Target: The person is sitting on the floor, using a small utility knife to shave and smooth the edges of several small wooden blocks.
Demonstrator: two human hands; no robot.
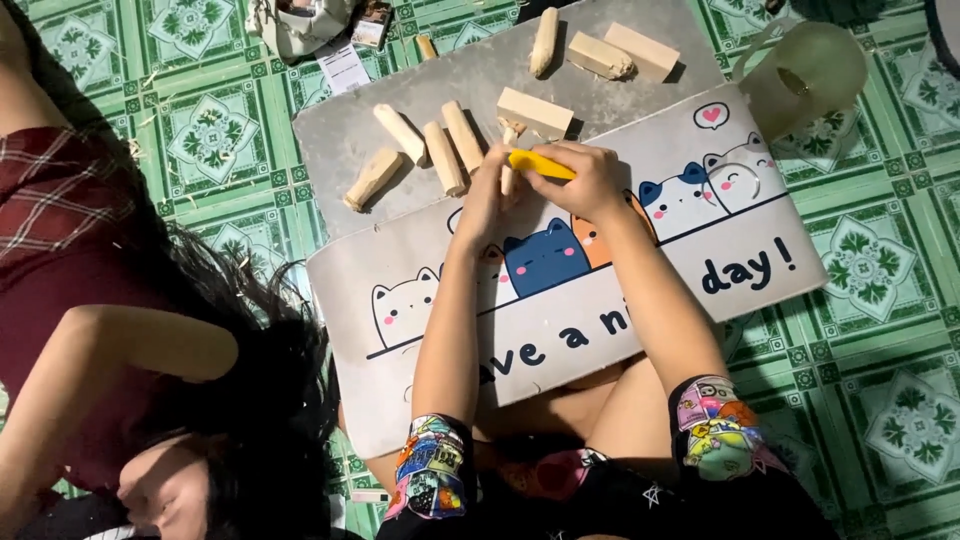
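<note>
Head view shows the right hand (590, 180) with its grip clamped on a yellow knife handle (540, 164), working against a thin wooden stick (507, 172) that the left hand (487, 195) pinches closed. Both sit over a cat-printed mat (560, 290) on the tiled floor (880, 300). Several rounded pieces (440, 150) lie far left; squared blocks (620, 52) farther off look untouched, so work seems partway. Another person (110, 330) rests at left.
</note>
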